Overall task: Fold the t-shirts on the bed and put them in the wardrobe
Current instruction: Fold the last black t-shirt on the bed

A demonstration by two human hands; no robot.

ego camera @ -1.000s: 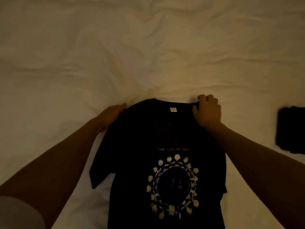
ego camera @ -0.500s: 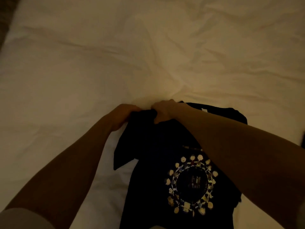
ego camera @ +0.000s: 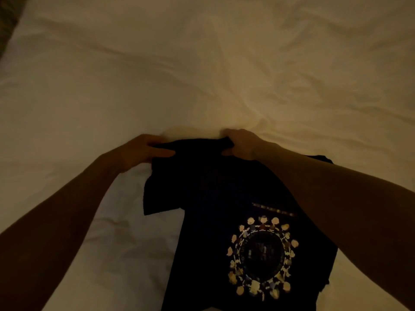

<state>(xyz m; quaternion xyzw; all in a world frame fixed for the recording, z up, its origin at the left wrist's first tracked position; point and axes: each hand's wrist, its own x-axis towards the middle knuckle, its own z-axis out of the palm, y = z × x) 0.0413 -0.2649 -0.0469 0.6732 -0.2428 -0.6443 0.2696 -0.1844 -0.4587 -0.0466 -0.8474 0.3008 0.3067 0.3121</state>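
Two hands at the far edge of a dark t-shirt (ego camera: 208, 194), both gripping it. Left hand (ego camera: 139, 153) on the far-left corner of the t-shirt: thumb laid across the top of the cloth, fingers curled round the far edge. Right hand (ego camera: 241, 144) on the far edge of the t-shirt, right of the left hand: thumb on the near side, fingers wrapped over the edge, cloth pinched between them. Fabric between the two hands drawn into a short, taut band, slightly raised.

T-shirt flat on a white bed sheet (ego camera: 202, 75), print side up, collar end away from the camera. Left sleeve (ego camera: 161, 196) spread out to the left of the t-shirt body, lying flat on the sheet. Round print (ego camera: 262, 259) on the near half of the t-shirt: ring of small pale figures around a dark disc, with a thin line of lettering just beyond it; lettering too dim to read. Right forearm crossing over the right shoulder area of the t-shirt, hiding most of that side; small dark corner of cloth visible beyond the forearm. Near hem of the t-shirt cut off by the lower picture edge.

Sheet creased, with folds fanning outward from the point just beyond the t-shirt's far edge. Dark strip (ego camera: 9, 16) far beyond and left of the t-shirt, past the bed's edge; nature not discernible. Lighting dim and warm.
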